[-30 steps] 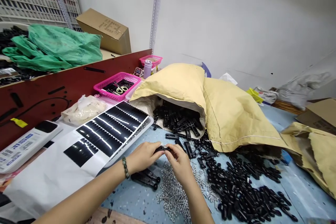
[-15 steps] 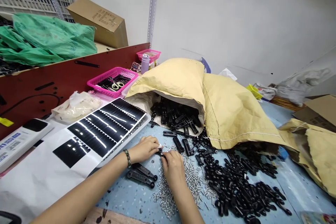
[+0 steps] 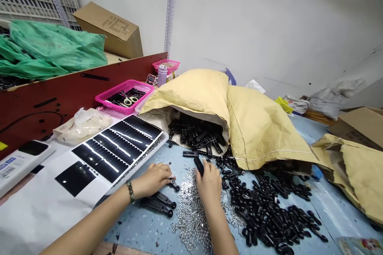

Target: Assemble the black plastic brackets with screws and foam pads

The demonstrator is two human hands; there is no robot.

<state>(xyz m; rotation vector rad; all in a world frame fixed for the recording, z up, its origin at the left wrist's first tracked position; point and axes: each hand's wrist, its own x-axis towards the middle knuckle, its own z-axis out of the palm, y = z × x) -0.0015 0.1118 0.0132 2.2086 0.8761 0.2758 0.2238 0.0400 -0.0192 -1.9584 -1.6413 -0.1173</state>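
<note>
My left hand (image 3: 154,179) is closed on a black ball-ended plastic arm (image 3: 173,185), most of it hidden under the fingers. Just below lie similar black arms (image 3: 160,204) on the blue tabletop, side by side. To the right, my right hand (image 3: 210,185) grips a black slotted plastic piece (image 3: 198,165) between thumb and fingers. Beneath and around that hand spreads a pile of silver screws and nuts (image 3: 190,211). A heap of small black plastic parts (image 3: 269,211) covers the table further right.
An open yellow paper sack (image 3: 191,85) spills black pieces (image 3: 200,133) behind my hands, beside a second sack (image 3: 263,127). On the left, a sheet of black stickers (image 3: 116,145) lies on a tray. A pink basket (image 3: 103,97) with scissors (image 3: 131,100) stands behind it.
My hands were together over a black part and have moved apart. The left went left and down with the ball-ended arm; the right moved right and took hold of a black slotted piece.
</note>
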